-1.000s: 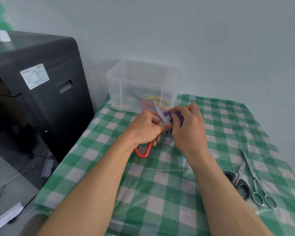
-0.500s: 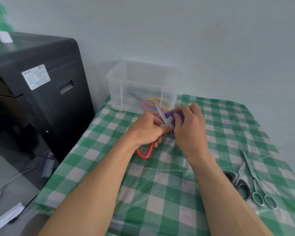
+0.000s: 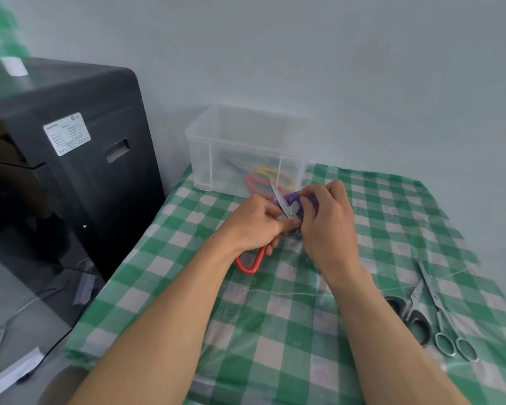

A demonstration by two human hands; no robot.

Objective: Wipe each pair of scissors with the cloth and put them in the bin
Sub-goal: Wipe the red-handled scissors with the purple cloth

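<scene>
Red-handled scissors point(image 3: 288, 210): blades bare bright metal, smooth; handle loop glossy red plastic.
Cloth point(image 3: 292, 197): purple, soft, nubbly, matt.
Bin point(image 3: 205, 159): frosted translucent plastic, smooth walls.
Table point(image 3: 275, 331): checked cover, shiny, creased like plastic film.
Black-handled scissors point(image 3: 418, 323): dull black plastic loops, metal blades.
Steel scissors point(image 3: 434, 299): all metal, polished.

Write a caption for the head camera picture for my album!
Left hand holds red-handled scissors while right hand presses a purple cloth to the blades, clear bin behind.
</scene>
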